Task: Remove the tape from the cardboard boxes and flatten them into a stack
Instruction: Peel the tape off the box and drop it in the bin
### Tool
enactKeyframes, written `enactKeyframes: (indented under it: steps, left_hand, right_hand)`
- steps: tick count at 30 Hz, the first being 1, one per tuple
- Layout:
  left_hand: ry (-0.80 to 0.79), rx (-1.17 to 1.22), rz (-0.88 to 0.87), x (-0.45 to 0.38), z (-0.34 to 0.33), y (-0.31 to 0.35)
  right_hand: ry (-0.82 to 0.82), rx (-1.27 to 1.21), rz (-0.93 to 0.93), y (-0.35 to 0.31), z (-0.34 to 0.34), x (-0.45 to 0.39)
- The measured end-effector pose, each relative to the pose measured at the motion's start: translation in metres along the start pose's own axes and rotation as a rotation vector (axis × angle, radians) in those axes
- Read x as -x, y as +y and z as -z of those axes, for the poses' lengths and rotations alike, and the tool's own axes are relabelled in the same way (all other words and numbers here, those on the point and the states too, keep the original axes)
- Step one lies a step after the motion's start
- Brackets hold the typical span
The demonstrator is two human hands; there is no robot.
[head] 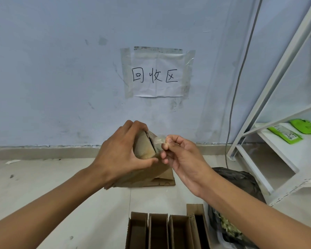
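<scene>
The left hand wraps around a small cardboard box, held up in the air in the middle, above flat cardboard on the floor. The right hand pinches a thin clear tape strip at the box's edge. The box looks light and bendy. The tape looks sticky and easy to tear, so pinch it close to the box.

Soft, even, bluish indoor light, faint shadows, slight blur, wide-angle bending at edges.
</scene>
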State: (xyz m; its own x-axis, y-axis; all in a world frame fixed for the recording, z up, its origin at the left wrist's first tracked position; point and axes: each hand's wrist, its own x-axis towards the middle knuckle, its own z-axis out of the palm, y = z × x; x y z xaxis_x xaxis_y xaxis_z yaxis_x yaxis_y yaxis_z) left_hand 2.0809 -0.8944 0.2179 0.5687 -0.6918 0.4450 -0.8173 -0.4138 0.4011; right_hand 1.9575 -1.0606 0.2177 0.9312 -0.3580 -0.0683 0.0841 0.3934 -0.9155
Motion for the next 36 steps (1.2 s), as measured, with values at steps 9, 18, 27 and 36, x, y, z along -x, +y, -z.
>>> enactKeyframes:
  steps: [9, 18, 27, 36]
  left_hand:
    - [-0.15, -0.053, -0.229, -0.004, 0.001, -0.005]
    - [-0.2, -0.068, -0.29, -0.006, 0.002, -0.001]
    - [-0.148, 0.015, -0.179, -0.002, -0.004, 0.006]
    - [-0.148, 0.163, -0.034, 0.002, -0.011, 0.007]
  right_hand:
    - [0.163, 0.043, -0.203, 0.003, 0.001, 0.001]
    - [0.16, 0.06, -0.099, -0.004, 0.003, 0.0]
    - [0.182, -0.005, -0.168, -0.009, 0.005, -0.007]
    - [0.074, 0.079, -0.297, -0.018, 0.017, -0.016]
